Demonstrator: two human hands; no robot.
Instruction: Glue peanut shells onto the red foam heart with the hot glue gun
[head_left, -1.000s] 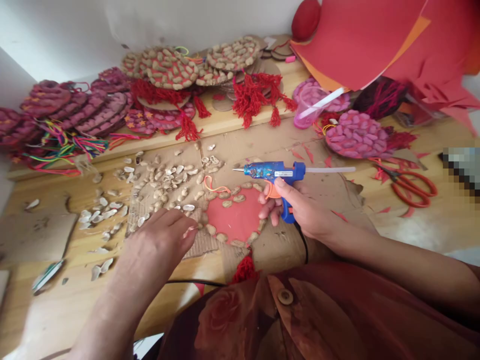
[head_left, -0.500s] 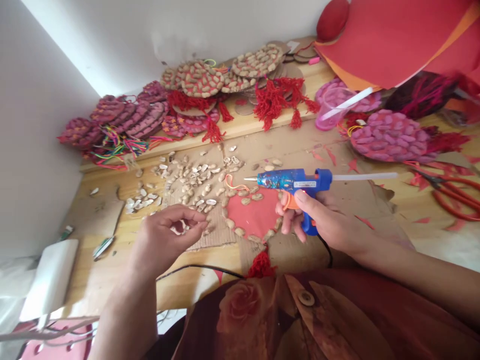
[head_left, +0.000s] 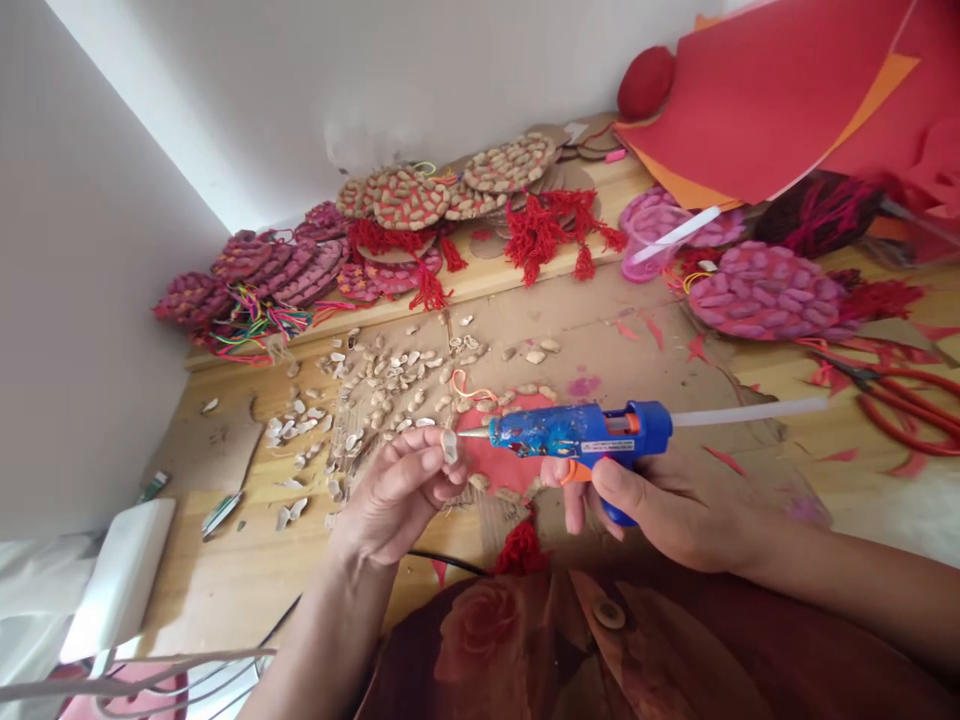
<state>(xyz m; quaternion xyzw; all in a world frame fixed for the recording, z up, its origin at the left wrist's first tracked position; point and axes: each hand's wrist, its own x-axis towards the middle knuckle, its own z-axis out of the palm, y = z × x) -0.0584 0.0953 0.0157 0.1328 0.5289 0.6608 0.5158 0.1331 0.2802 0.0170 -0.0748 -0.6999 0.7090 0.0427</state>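
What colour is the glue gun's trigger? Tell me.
The trigger is orange, as the head view shows best.

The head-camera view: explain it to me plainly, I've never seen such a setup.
There is no machine here, only a person's two bare hands, seen by a camera worn on the head, looking forward and down. The right hand holds a blue glue gun. The left hand pinches a shell at the gun's nozzle; whether they touch is unclear. Beneath, on cardboard, lies a red sheet edged with peanuts. Loose shells lie to the left, scissors to the right, peanut-covered discs behind.
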